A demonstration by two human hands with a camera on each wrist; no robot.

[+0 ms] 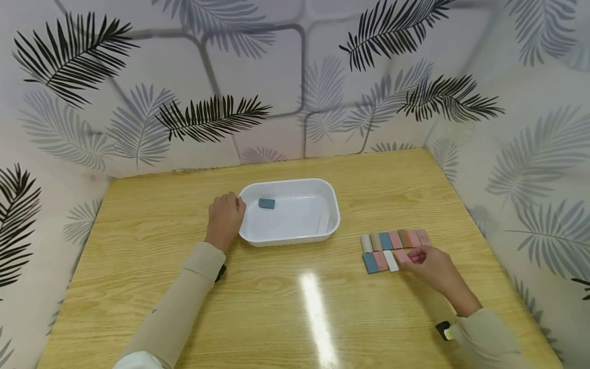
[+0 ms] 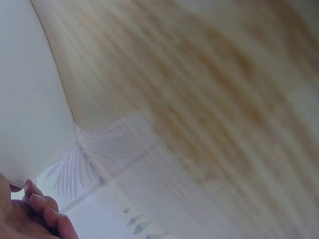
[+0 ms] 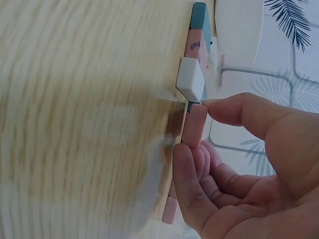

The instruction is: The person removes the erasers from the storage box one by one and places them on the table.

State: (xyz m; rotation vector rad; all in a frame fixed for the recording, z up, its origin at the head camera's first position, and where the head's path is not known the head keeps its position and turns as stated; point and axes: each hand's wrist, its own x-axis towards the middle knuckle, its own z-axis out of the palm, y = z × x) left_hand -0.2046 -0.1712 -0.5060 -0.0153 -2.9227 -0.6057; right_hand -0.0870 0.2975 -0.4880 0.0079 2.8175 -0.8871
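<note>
On the table's right side, my right hand (image 1: 430,264) pinches a pink eraser (image 1: 401,255) between thumb and fingers at the end of the near row. In the right wrist view, this pink eraser (image 3: 195,125) sits between the thumb and fingertips, beside a white eraser (image 3: 191,79) with slanted ends. My left hand (image 1: 226,220) grips the left rim of a white plastic tray (image 1: 288,240). Its curled fingers (image 2: 44,203) show at the tray's edge in the left wrist view. Inside the tray lie a blue eraser (image 1: 266,203) and a white piece (image 1: 323,223).
Behind the held eraser runs a far row of erasers in beige, blue, pink and two-tone, one blue eraser (image 1: 385,241) among them. Another blue eraser (image 1: 371,263) begins the near row. The wooden table (image 1: 152,230) meets a leaf-patterned wall (image 1: 276,123) at the back.
</note>
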